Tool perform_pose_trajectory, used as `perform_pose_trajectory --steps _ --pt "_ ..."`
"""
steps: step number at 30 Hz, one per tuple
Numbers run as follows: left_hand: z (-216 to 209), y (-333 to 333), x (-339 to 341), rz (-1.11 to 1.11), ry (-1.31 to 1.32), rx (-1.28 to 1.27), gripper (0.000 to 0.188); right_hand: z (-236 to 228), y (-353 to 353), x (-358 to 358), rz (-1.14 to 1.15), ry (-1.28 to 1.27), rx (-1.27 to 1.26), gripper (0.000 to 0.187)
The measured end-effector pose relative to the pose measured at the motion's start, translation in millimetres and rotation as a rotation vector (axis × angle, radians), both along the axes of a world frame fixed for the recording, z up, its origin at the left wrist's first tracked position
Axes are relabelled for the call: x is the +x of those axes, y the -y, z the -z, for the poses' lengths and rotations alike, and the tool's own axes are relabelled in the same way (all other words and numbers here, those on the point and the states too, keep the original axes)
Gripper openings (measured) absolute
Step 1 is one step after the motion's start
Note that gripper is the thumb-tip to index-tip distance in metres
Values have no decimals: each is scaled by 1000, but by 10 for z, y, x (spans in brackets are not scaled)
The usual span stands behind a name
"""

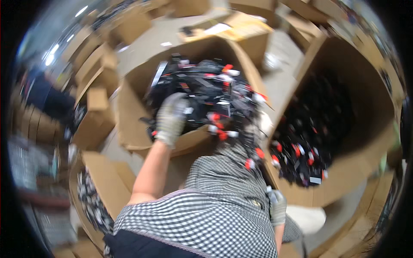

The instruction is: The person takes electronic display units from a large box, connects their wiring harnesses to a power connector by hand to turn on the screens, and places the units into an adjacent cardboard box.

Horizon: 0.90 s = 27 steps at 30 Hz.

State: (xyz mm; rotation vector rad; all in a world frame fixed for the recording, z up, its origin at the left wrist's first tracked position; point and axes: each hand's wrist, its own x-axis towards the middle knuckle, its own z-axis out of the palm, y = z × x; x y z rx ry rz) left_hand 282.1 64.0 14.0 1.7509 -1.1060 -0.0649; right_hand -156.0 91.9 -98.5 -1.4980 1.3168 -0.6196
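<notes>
A heap of black pieces (202, 92) with red and white ends fills the cardboard box (133, 116) before me; their exact kind is blurred. My left hand (172, 118), in a pale knit glove, reaches over the box's near rim and rests against the heap's left side. Its fingers are smeared by motion. Some black pieces with red ends (251, 152) hang over the right corner, beside my checked apron (215, 210). Low on the right, my right hand (278, 207), gloved too, is curled next to my apron. What it holds, if anything, is hidden.
A second cardboard box (344, 185) on the right holds more such black pieces (318, 124). At the lower left stands an open box (107, 185) of dark and pale pieces. Several cartons line the far side. A person in dark clothes (49, 96) is at the far left.
</notes>
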Motion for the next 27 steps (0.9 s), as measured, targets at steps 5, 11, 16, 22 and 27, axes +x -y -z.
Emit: perform_pose_trajectory --steps 5,11,16,22,27 --pt "-134 -441 115 278 548 382 68 1203 497 -260 -354 -339 48 37" --pt "167 -488 109 194 553 506 91 1835 733 -203 -347 -424 64 31" --pt "105 -430 105 244 544 600 96 1023 680 -120 -173 -639 -342 36" --pt "40 -310 20 164 437 690 101 1010 632 -65 -276 -487 -533 28" --pt "283 -258 62 186 506 658 113 1382 327 -368 -683 -657 -381 22"
